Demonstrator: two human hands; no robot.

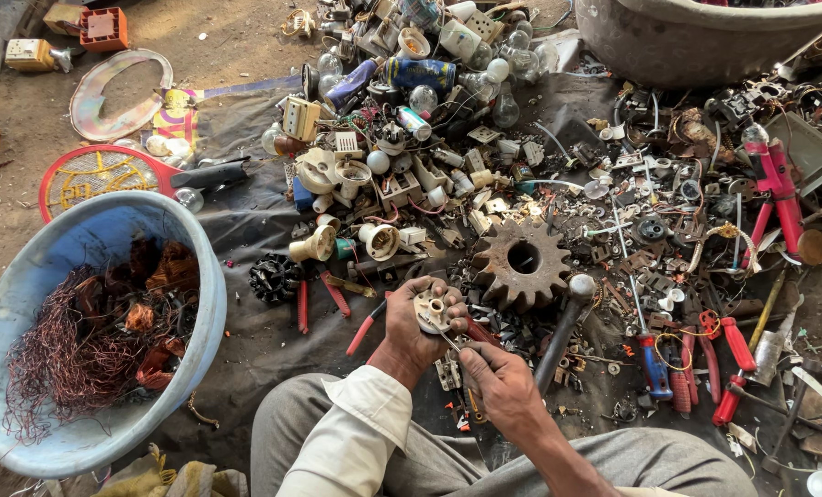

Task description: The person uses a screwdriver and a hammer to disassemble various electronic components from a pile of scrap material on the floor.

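1. The small white socket-like part (432, 311) sits in the lower middle of the frame, held up above the dark cloth (245, 230) that covers the ground.
2. The left hand (417, 324) is closed around this part, with the fingers curled over its rim and its round opening turned up toward the camera.
3. The right hand (495, 375) is just below and to the right of it, pinching a thin metal tool (449, 341). The tool's long axis runs from lower right to upper left, and its tip meets the lower edge of the white part. The right hand is therefore the working one, and the left hand only carries the part.
4. What kind of tool it is I cannot say; most of it is hidden inside the fist, and the tip is too small to make out.
5. Just above and right of the hands lies a rusty gear wheel (522, 262), and a hammer (563, 322) lies slanted beside the right hand.
6. Red-handled pliers (367, 331) lie to the left of the left hand.
7. Farther out, at the left of the frame, a blue tub (204, 304) holds tangled copper wire (70, 350).
8. The upper middle shows a heap of bulbs, switches and plastic scrap (402, 120). A grey basin (687, 46) at the upper right is cut off by the frame edge.
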